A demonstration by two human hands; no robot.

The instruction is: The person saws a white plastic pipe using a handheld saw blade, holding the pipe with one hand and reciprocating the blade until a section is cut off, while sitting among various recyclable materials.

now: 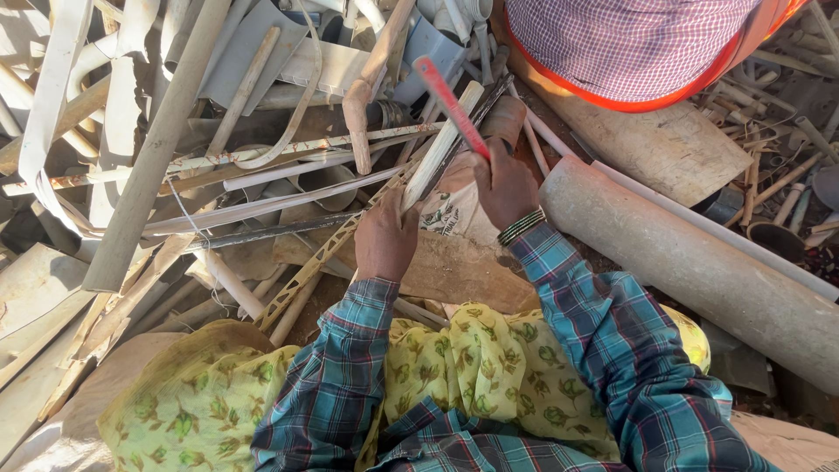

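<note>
- Far left: heap of pale scrap strips and pipes (131,175), lying crossed over one another on the ground, with one long grey-brown pipe (157,149) slanting from upper middle down to the left.
- Lower left: yellow cloth with green leaf print (201,402), spread over the lap, between two plaid sleeves.
- Left of centre: thin yellowish perforated strip (323,253), running on a slant from low left up toward the hands, passing just beside the left hand.
- Centre: left hand (384,240), grip clenched around the lower end of a white flat stick (441,149); stick tilted up and to the right, upper end near a dark thin rod (476,118) lying alongside it.
- Above centre: wooden handle-shaped piece (367,96), resting upright-tilted among the scrap, apart from both hands.
- Centre right: right hand (507,183), grip closed on a red narrow blade-like tool (450,105); tool angled up and left, crossing over the white flat stick, seemingly touching it. Green bangles (522,227) at the wrist.
- Beneath both hands: printed sack (454,214) and a brownish board (463,271).
- Right: thick grey pipe (699,271), lying on a slant from the right hand's side down to the right edge, with a slim white pipe (699,223) just beside it.
- Top right: another person in a checked garment with orange trim (629,44), close above the pipe; no hands of theirs visible.
</note>
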